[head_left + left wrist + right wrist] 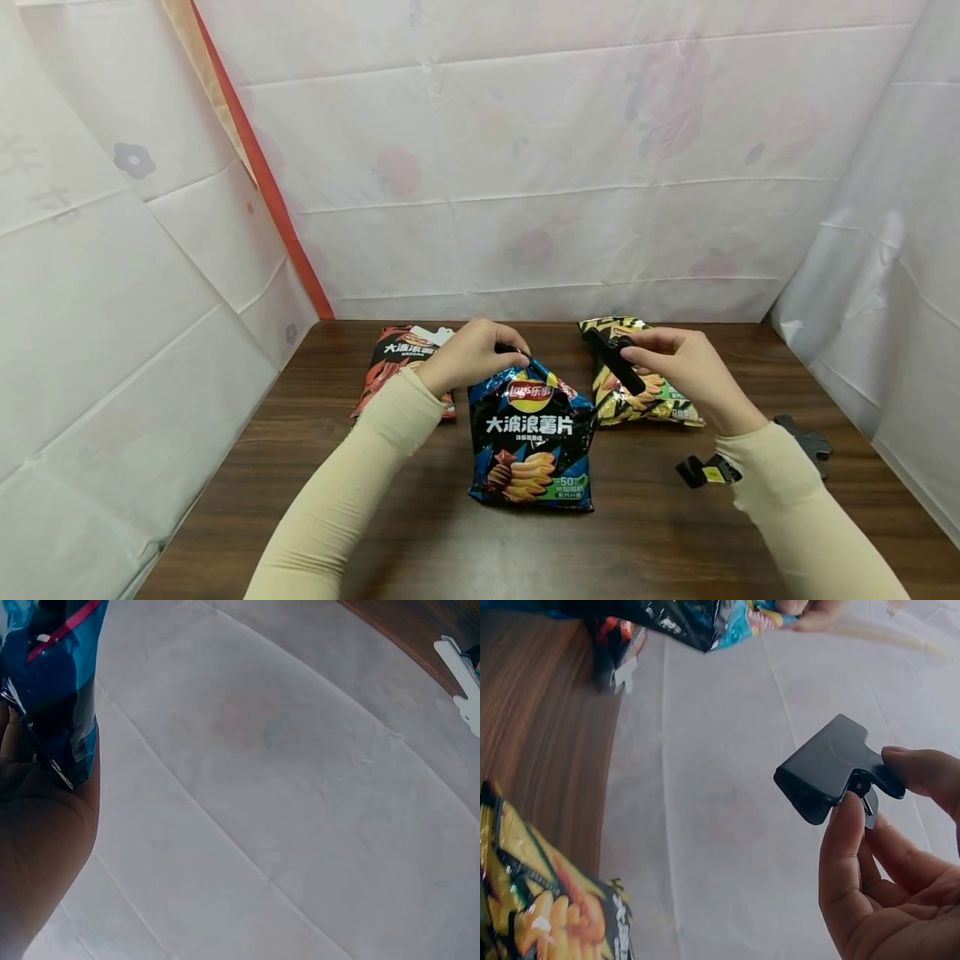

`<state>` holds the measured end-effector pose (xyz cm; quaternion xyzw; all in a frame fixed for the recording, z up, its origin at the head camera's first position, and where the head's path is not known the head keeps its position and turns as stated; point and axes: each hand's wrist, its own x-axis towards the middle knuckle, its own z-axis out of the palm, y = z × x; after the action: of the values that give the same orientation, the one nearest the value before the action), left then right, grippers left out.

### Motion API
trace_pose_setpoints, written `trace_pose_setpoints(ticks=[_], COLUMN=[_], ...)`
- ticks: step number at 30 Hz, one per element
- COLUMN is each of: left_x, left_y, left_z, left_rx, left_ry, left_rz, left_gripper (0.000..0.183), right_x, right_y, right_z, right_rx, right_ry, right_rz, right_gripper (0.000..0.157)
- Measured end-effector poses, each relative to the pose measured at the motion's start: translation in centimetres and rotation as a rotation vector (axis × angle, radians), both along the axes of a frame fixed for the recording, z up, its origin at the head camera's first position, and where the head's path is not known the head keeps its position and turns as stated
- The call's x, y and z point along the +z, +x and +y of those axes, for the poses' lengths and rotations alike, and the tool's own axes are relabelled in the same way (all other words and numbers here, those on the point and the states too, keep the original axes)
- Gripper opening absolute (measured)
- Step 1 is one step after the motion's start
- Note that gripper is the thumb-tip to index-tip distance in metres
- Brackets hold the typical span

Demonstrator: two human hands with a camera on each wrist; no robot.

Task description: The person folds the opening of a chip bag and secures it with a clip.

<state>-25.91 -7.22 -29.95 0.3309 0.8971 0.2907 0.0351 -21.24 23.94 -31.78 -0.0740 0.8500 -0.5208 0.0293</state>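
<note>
In the head view a blue and black Lay's chip bag (531,442) hangs upright at the middle of the table. My left hand (474,357) grips its folded top edge; in the left wrist view the bag's blue foil (64,682) lies against that hand. To the right, my right hand (686,371) pinches a black bag clip (617,362) by its handles, apart from the blue bag. The right wrist view shows the clip (821,769) between thumb and fingers, its wide jaw pointing away from the hand.
Behind the left hand lies a red chip bag (390,358) with a white clip (431,335) at its top. A yellow chip bag (645,404) lies behind the right hand. A dark grey flat object (806,442) rests beside the right sleeve. White sheets (525,167) surround the wooden table.
</note>
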Motion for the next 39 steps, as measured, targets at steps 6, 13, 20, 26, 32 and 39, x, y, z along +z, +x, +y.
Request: trace_pose_setpoints(ticks=[6, 13, 20, 26, 32, 39], left_x=[0.0, 0.0, 0.0, 0.0, 0.0, 0.1], left_y=[0.0, 0.0, 0.1, 0.1, 0.1, 0.2], left_z=[0.0, 0.0, 0.0, -0.1, -0.2, -0.2], left_rx=[-0.006, -0.02, -0.018, -0.01, -0.011, -0.008], left_ry=[0.005, 0.009, 0.009, 0.013, 0.02, 0.023], left_rz=[0.001, 0.003, -0.004, -0.012, -0.016, -0.024], left_gripper=[0.012, 0.013, 0.013, 0.013, 0.013, 0.013], right_x=[0.4, 0.0, -0.1, -0.3, -0.3, -0.4], right_y=[-0.5, -1.1, -0.9, -0.6, -0.5, -0.3], right_z=[-1.3, -2.7, -3.8, -4.4, -4.6, -4.7], right_rx=[0.038, 0.074, 0.094, 0.132, 0.151, 0.177], right_ry=[0.027, 0.015, 0.012, 0.018, 0.064, 0.091], right_rz=[0.001, 0.002, 0.013, 0.034, 0.097, 0.17], right_gripper=[0.058, 0.053, 0.05, 0.047, 0.039, 0.028])
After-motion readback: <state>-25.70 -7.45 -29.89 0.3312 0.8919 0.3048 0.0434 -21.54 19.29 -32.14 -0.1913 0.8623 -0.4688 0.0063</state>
